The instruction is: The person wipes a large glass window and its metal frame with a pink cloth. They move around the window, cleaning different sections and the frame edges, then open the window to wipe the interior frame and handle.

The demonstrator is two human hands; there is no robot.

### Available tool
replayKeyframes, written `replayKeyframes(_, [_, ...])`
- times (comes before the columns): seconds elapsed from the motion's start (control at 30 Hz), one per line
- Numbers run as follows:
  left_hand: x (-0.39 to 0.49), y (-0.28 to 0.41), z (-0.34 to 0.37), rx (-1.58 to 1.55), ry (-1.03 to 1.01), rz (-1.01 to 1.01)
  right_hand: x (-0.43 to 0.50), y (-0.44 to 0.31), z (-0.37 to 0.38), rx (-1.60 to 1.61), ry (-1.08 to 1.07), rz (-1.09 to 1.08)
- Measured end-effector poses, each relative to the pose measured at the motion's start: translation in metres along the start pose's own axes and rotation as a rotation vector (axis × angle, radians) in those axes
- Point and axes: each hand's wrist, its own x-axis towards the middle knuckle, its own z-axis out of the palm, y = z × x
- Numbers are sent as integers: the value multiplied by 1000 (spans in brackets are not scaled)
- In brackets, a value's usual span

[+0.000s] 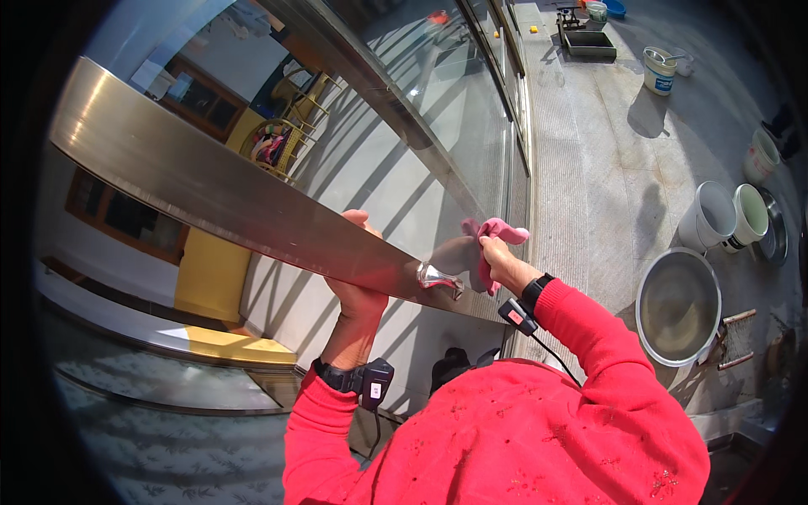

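A brushed metal door frame runs diagonally before me, with a shiny lever handle near its lower right end. My left hand grips the edge of this frame; its thumb shows over the far edge and the palm at the near one, while the other fingers are hidden. Bunched in my right hand is a pink cloth, held against the metal just right of the handle. A blurred reflection of the hand and cloth shows in the surface. Both wrists carry black straps with small devices.
Glass panels stand beyond the frame. At right on the paved floor are a large metal basin, white buckets and a bucket with a ladle. A rattan chair holding colourful fabric stands inside at upper left.
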Motion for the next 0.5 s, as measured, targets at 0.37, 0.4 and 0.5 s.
replayKeyframes(0.37, [-5, 9, 13, -122, -3, -61, -150, -223, 102, -403, -309, -1486])
replayKeyframes(0.4, [-7, 10, 16, -137, 44, -77, -150, -212, 96, -386, -358, -1476])
replayKeyframes(0.5, [-11, 11, 22, -183, 119, -128, -128, -180, 77, -174, -292, -1513])
